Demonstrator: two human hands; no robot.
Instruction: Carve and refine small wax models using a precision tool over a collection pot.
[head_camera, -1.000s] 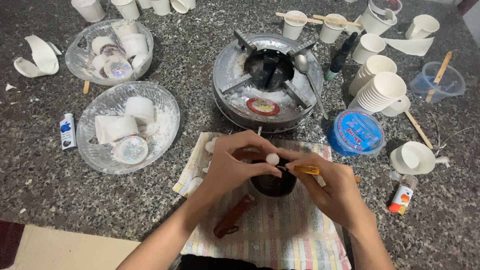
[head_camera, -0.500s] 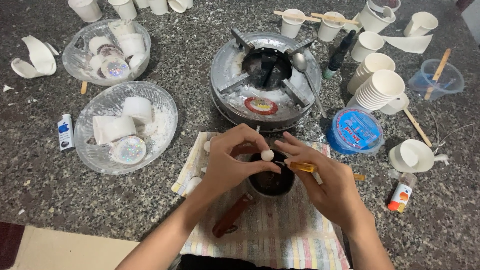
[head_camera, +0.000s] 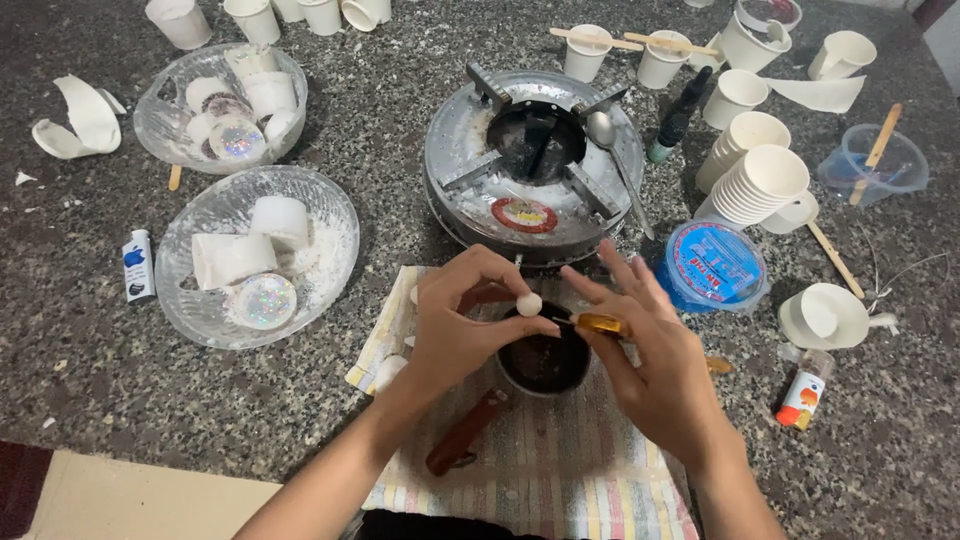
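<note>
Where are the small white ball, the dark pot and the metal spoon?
small white ball (head_camera: 528, 304), head view, on its rounded front, pinched by the left hand.
dark pot (head_camera: 545, 363), head view, on its dark inside.
metal spoon (head_camera: 601, 128), head view, on its bowl, lying on the stove.

My left hand (head_camera: 462, 328) barely moved, and it kept the small white ball (head_camera: 528, 304) pinched over the dark pot (head_camera: 545, 360). My right hand (head_camera: 655, 360) spread its fingers wider and brought the amber-handled tool (head_camera: 598, 323) closer to the ball.
</note>
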